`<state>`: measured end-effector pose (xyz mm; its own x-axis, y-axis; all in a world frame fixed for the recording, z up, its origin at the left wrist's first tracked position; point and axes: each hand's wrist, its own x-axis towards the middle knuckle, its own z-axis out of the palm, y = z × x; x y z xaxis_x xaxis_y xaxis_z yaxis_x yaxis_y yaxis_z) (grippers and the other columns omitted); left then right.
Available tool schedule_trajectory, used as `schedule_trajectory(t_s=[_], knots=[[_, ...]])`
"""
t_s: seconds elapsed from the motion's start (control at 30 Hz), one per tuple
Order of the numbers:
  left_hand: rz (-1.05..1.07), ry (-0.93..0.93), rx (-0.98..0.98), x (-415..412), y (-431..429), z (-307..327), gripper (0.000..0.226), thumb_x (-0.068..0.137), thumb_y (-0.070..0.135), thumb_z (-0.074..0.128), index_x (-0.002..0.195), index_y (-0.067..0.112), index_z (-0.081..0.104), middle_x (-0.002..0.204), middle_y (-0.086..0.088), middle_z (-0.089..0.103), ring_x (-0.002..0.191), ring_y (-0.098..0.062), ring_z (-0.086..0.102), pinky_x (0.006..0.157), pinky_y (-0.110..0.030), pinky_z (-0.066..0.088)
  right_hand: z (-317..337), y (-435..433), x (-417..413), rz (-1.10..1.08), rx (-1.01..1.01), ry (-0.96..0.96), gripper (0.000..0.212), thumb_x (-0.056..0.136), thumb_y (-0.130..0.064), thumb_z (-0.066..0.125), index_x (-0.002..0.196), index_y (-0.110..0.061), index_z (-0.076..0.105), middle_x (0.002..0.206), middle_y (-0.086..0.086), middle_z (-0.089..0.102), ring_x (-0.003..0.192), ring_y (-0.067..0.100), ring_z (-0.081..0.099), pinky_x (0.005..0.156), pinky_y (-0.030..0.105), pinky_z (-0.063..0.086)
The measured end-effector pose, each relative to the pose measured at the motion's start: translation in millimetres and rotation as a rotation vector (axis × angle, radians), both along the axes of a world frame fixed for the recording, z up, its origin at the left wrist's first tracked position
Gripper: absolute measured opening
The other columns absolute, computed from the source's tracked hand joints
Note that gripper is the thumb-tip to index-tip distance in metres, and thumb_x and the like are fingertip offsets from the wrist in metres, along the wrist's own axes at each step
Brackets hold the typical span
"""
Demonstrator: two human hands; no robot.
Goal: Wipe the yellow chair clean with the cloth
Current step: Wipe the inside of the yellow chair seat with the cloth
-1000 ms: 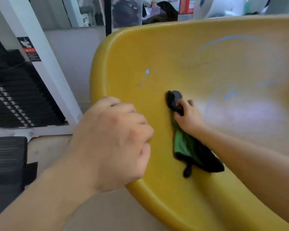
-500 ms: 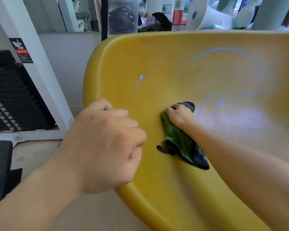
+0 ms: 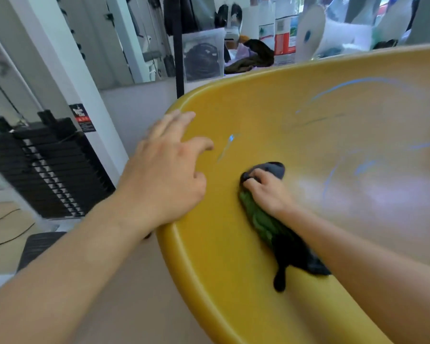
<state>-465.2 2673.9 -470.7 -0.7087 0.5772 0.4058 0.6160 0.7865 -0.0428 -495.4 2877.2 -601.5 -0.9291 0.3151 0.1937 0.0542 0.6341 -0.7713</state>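
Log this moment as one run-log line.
left hand: open, fingers spread at chair rim | right hand: pressing green-and-black cloth on yellow chair | blue marks: remain on chair

The right hand [image 3: 266,192] presses a green-and-black cloth [image 3: 271,227] against the inner surface of the yellow chair [image 3: 233,256], fingers [image 3: 252,180] curled over its upper end. The left hand [image 3: 164,175] is spread with fingers apart over the chair's left rim. Blue marks [image 3: 358,167] lie right of the cloth. A black weight stack [image 3: 47,167] stands beyond the left rim.
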Motion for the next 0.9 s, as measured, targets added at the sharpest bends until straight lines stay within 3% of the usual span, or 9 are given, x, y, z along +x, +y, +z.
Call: schedule_trajectory(t_s=[0.07, 0.17, 0.23, 0.33, 0.4, 0.57, 0.63, 0.77, 0.9], knots=[[0.127, -0.133, 0.149, -21.1, 12.9, 17.5, 0.056, 0.088, 0.02, 0.05, 0.141, 0.032, 0.038, 0.161, -0.004, 0.009, 0.147, -0.023, 0.008, 0.117, -0.04, 0.012, 16.3, -51.1, 34.0, 0.362, -0.044, 0.232, 0.013, 0.087, -0.029, 0.05, 0.078, -0.02, 0.049, 0.081, 0.0, 0.054, 0.08, 0.02, 0.052, 0.069, 0.036, 0.039], [0.21, -0.138, 0.145, -45.1, 25.5, 25.8, 0.052, 0.099, 0.022, 0.041, 0.148, 0.024, 0.025, 0.157, -0.008, 0.022, 0.14, -0.03, 0.029, 0.11, -0.04, 0.027, 24.4, -63.1, 41.8, 0.573, 0.074, 0.412, 0.006, 0.083, -0.023, 0.051, 0.082, -0.023, 0.044, 0.079, -0.002, 0.049, 0.072, 0.018, 0.045, 0.067, 0.036, 0.038], [0.213, -0.047, 0.105, -47.7, 26.6, 25.9, 0.049, 0.099, 0.015, 0.042, 0.146, 0.021, 0.031, 0.147, -0.008, 0.039, 0.125, -0.031, 0.045, 0.098, -0.039, 0.037, 16.6, -35.9, 3.7, 0.325, 0.084, 0.373, 0.016, 0.084, -0.02, 0.054, 0.099, -0.018, 0.048, 0.091, -0.003, 0.052, 0.082, 0.021, 0.05, 0.07, 0.033, 0.033], [0.203, 0.054, 0.084, -46.6, 26.8, 23.4, 0.041, 0.092, 0.005, 0.047, 0.132, 0.015, 0.046, 0.122, -0.01, 0.054, 0.095, -0.029, 0.051, 0.076, -0.036, 0.035, 20.8, 2.7, -56.0, -0.204, -0.186, 0.224, 0.032, 0.088, -0.017, 0.056, 0.119, -0.012, 0.049, 0.104, 0.003, 0.054, 0.105, 0.03, 0.056, 0.074, 0.028, 0.032], [0.2, 0.07, 0.071, -45.9, 27.0, 23.6, 0.037, 0.089, 0.004, 0.048, 0.125, 0.012, 0.05, 0.112, -0.01, 0.055, 0.085, -0.027, 0.046, 0.07, -0.035, 0.033, 34.2, -24.5, -49.8, -0.181, -0.215, 0.234, 0.028, 0.091, -0.021, 0.053, 0.117, -0.012, 0.058, 0.111, 0.008, 0.064, 0.112, 0.029, 0.058, 0.083, 0.031, 0.04], [0.246, 0.054, 0.146, -34.6, 20.3, 24.5, 0.038, 0.085, 0.002, 0.053, 0.122, 0.009, 0.054, 0.124, -0.012, 0.055, 0.105, -0.038, 0.053, 0.084, -0.043, 0.043, 55.7, -95.7, 28.7, 0.468, -0.095, 0.5, 0.014, 0.09, -0.016, 0.048, 0.096, -0.016, 0.061, 0.093, 0.001, 0.067, 0.089, 0.021, 0.06, 0.077, 0.036, 0.047], [0.259, 0.047, 0.186, -28.5, 17.3, 25.6, 0.039, 0.087, 0.002, 0.053, 0.124, 0.012, 0.056, 0.13, -0.012, 0.054, 0.111, -0.037, 0.052, 0.089, -0.043, 0.042, 56.2, -68.7, -3.8, 0.355, 0.098, 0.478, 0.016, 0.094, -0.016, 0.048, 0.106, -0.017, 0.059, 0.104, 0.003, 0.067, 0.098, 0.023, 0.06, 0.079, 0.032, 0.044], [0.257, 0.009, 0.196, -23.7, 15.1, 24.1, 0.055, 0.09, 0.0, 0.051, 0.139, 0.024, 0.047, 0.144, -0.005, 0.044, 0.122, -0.032, 0.049, 0.098, -0.038, 0.039, 61.0, -15.3, -71.1, -0.142, -0.023, 0.165, 0.024, 0.098, -0.028, 0.04, 0.114, -0.018, 0.053, 0.104, 0.009, 0.065, 0.093, 0.032, 0.061, 0.067, 0.035, 0.041], [0.282, -0.008, 0.189, -23.6, 13.2, 25.8, 0.055, 0.088, 0.004, 0.052, 0.138, 0.026, 0.049, 0.148, -0.005, 0.04, 0.127, -0.033, 0.045, 0.101, -0.039, 0.037, 61.9, -86.1, -8.5, 0.284, -0.103, 0.411, 0.013, 0.086, -0.029, 0.044, 0.076, -0.022, 0.05, 0.078, 0.004, 0.062, 0.077, 0.027, 0.057, 0.064, 0.041, 0.043]])
